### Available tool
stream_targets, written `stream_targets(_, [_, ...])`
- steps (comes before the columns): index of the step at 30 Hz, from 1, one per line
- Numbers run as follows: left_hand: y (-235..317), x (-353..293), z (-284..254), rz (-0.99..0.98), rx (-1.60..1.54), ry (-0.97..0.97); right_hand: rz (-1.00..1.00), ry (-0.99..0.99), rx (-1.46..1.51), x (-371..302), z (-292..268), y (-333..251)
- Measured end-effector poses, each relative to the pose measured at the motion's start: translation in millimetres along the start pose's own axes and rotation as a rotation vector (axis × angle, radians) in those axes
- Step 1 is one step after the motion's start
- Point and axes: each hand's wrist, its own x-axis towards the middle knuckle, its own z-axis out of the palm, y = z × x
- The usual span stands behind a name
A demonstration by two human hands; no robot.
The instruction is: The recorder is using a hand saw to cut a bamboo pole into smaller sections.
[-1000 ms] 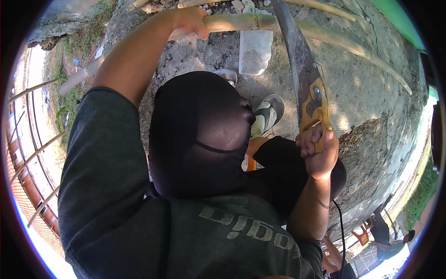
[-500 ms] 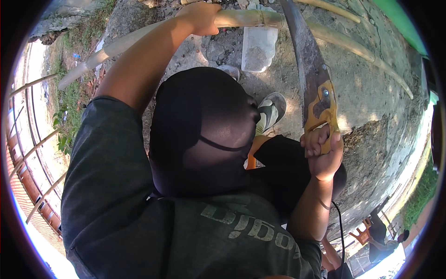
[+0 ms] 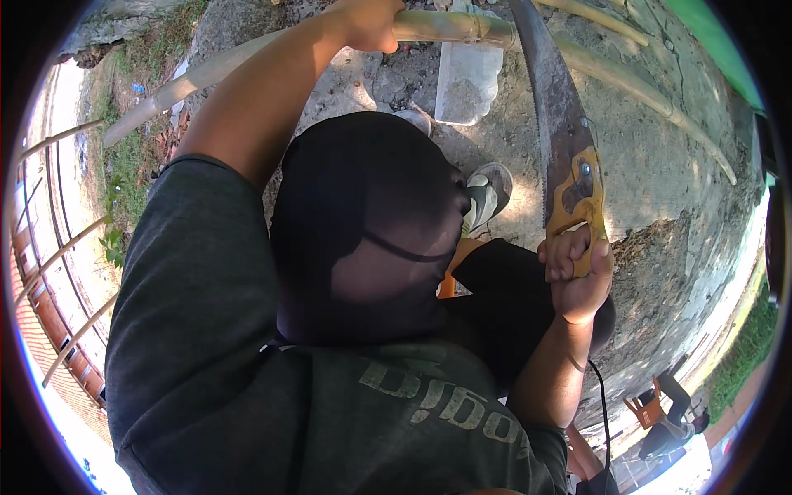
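A pale bamboo pole (image 3: 450, 27) runs across the top of the view. Wrapped around it is my left hand (image 3: 373, 23), partly cut off by the upper edge. In my right hand (image 3: 577, 276) is the yellow handle of a handsaw (image 3: 557, 124). Its worn, toothed metal blade points away from me and crosses the bamboo just right of my left hand. The blade tip is out of view, and I cannot tell how deep the teeth sit in the bamboo.
A whitish slab (image 3: 466, 87) lies under the pole, near my shoe (image 3: 492, 194). Another bamboo piece (image 3: 598, 21) rests at the upper right on rough concrete ground (image 3: 643, 157). A person (image 3: 672, 429) is beside an orange-brown chair (image 3: 648, 410) at the lower right.
The saw has slid slightly back toward me across the bamboo. Both hands keep their grips, and the whole view has shifted a little.
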Motion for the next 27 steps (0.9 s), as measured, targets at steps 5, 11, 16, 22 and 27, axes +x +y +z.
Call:
stream_targets(5, [-7,3,3,0.001,0.006,-0.033,-0.047,0.028,0.03,1,-1,5])
stream_targets(11, [11,-12,-15,-0.054,-0.028,-0.065,-0.036,0.037,0.019,1,-2,5])
stream_targets(16, [23,-29,-6,-0.089,0.005,0.065,-0.035,0.025,0.009,0,-2,5])
stream_targets(22, [25,-29,-5,-0.113,0.007,0.098,-0.036,0.004,0.017,0,-1,5])
stream_targets(27, [27,-32,-5,-0.136,-0.06,0.117,-0.035,0.014,0.028,-1,-4,5])
